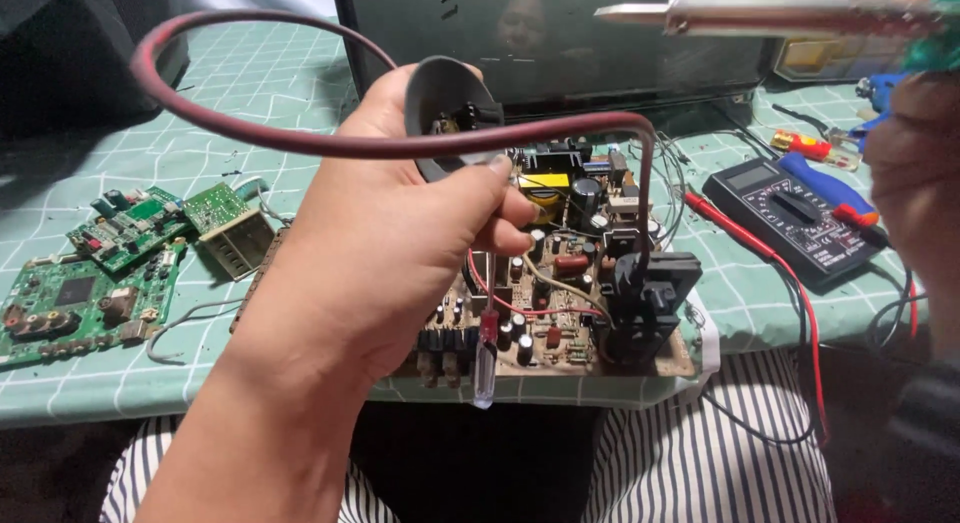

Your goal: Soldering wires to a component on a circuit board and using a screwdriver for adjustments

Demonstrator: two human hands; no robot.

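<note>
While I watched through the head camera, my left hand [370, 253] had its fingers [490, 198] closed around a grey rubber cap [445, 108] on a thick red cable [250, 133], lifted off above the circuit board [560, 283] on the table [90, 383]. Whether soldering was done, I couldn't judge. My right hand [915, 173] sat blurred beside a soldering iron [760, 15]; its grip I couldn't tell.

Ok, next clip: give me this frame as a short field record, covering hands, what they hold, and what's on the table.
left hand: left hand grips a grey rubber cap on a thick dark red cable
right hand: right hand at the frame edge holds a soldering iron
under the hands: brown circuit board at the table's edge
left side: green circuit boards
right side: black multimeter with red probe lead
surface: green grid mat
</note>
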